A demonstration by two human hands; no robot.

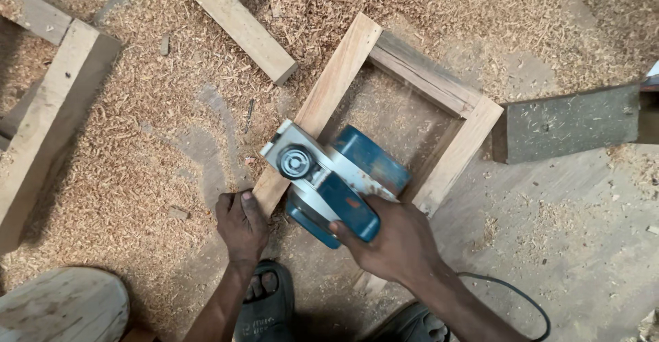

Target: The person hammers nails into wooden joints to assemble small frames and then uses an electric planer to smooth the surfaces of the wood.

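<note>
A blue and silver electric hand planer [336, 181] sits on the near end of the left rail of a rectangular wooden frame [473, 119] that lies flat on the floor, its body angled across the rail toward the frame's open middle. The right hand [395, 242] wraps its fingers closed around the planer's blue rear handle. The left hand [240, 222] presses down on the near end of that same rail, just beside the planer's front, fingers curled and thumb against the wood; it grips nothing else. A black power cord [522, 297] trails off behind the right wrist. Below the hands, two feet in dark sandals [268, 308] stand on the floor. Wood shavings [137, 157] cover the ground to the left and above the frame. A loose plank [237, 23] lies above the frame, thicker timbers [48, 115] rest at the far left, and a dark grey board [570, 122] lies to the right.
</note>
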